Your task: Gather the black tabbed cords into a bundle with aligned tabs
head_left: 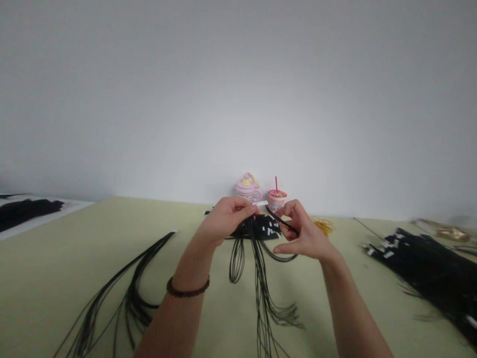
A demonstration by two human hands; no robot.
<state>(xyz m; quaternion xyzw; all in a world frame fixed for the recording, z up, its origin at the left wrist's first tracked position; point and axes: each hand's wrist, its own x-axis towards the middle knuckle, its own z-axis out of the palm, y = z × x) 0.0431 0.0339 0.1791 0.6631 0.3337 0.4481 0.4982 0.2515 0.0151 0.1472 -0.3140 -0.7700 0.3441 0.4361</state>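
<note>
My left hand (pixel 233 219) pinches a bundle of thin black cords (pixel 261 268) near its top, above the middle of the table. A white tag (pixel 261 203) sticks out beyond these fingertips. Below the pinch the cords hang in loops and loose strands. My right hand (pixel 301 231) is at the right of the bundle, its fingers curled round a looped part of the cords (pixel 281 220) and its thumb held apart below. Part of that loop is hidden behind the fingers. Behind both hands lies a dark pile of cords with white tags (pixel 269 226).
More black cords (pixel 139 268) lie at the left of the table (pixel 112 223). A large tagged pile (pixel 428 268) is at the right. Yellow bands (pixel 323 226), a pink lidded cup (pixel 245 190) and a small cup with a red straw (pixel 276 196) stand or lie at the back.
</note>
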